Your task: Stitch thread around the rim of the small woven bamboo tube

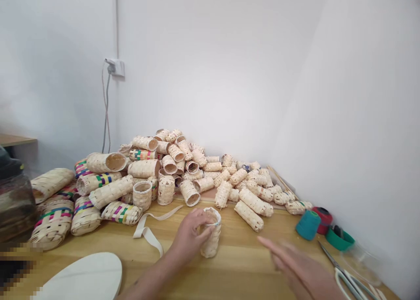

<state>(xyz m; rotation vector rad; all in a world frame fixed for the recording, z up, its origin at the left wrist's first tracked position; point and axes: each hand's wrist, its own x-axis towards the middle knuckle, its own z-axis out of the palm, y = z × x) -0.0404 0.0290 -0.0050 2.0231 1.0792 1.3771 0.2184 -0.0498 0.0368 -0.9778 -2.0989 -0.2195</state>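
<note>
My left hand (193, 232) is closed on the rim of a small woven cylinder basket (211, 243), which stands upright on the wooden table. A bit of blue-green shows at the rim beside my fingertips. My right hand (292, 265) is apart from the basket, over the table to the right, smeared by motion. One finger stretches toward the left; whether anything sits between the fingers cannot be made out. A pale flat strip (149, 234) lies curled to the left of my left hand.
Many woven cylinders (144, 169) are heaped along the wall. At right are a teal thread cone (307, 225), a red thread cone (324, 220), a green bowl (341, 238) and scissors (349, 280). A white oval board (85, 278) lies front left, near a dark jar (15, 199).
</note>
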